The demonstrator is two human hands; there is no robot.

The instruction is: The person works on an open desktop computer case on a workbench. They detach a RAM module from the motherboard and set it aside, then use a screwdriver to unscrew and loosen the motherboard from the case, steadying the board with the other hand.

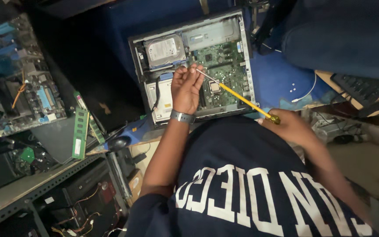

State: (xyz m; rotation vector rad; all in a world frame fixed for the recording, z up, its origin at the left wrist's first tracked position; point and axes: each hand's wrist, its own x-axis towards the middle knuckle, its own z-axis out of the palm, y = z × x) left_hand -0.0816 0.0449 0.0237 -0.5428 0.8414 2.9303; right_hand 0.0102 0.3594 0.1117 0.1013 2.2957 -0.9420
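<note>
Head view, looking straight down: yellow-handled screwdriver lying on a slant across the middle of the frame, long axis running from lower right up to upper left, metal tip ending just over the green motherboard inside the open computer case. Handle end buried in the right hand, closed around it at centre right of the frame, just beyond the case's right-hand lower corner. Shaft tip pinched between the fingertips of the left hand, closed on the bare metal near the point; left hand hovering over the case interior, the nearer of the two to the board. Grey band at the left wrist.

Around the tip: silver hard drive at upper left of the case, just beside the left hand; square processor socket right under the shaft; white drive bay below the hard drive, partly hidden by the hand. Case walls ringing the board on all sides, leaving open room only from above.

Further out: case resting on a blue surface, white cable trailing at right. Loose green memory sticks on the bench at lower left, well apart from both hands. Another bare circuit board at far left, black keyboard at far right.
</note>
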